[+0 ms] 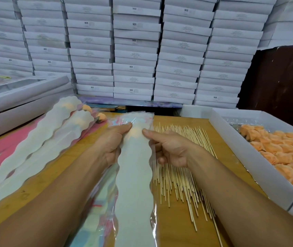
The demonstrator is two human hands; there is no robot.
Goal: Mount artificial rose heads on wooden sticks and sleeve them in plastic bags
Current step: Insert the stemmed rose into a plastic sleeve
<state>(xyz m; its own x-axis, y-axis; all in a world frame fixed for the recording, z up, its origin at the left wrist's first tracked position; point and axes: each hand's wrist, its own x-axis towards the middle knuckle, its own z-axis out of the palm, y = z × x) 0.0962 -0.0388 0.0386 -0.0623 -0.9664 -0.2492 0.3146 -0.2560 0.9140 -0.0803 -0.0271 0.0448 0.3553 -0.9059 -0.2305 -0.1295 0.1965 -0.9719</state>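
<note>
Both hands hold one plastic sleeve: your left hand [114, 139] grips its left edge, thumb laid on top, and your right hand [167, 148] pinches the right edge, fingers curled under. That sleeve [135, 175] runs lengthwise from near your body toward the far table edge, white scalloped liner inside; a faint peach patch between your thumbs looks like a rose head already in, stick not visible, so can't confirm. Step looks like sleeving, seating the flower at the top. Next move probably calls for sliding the sleeve fully up, then setting it left with the finished ones.

Under and left of your hands lie more pastel sleeves [104, 198]. Wooden sticks [181, 168] are spread just right of the sleeve, partly under your right hand; loose ends could snag the plastic. Further left, finished sleeved roses [53, 134] lie on pink sheets [3, 154]. Right, white tray [238, 150] of peach rose heads [284, 148]. Behind everything, stacked white boxes [133, 50].
</note>
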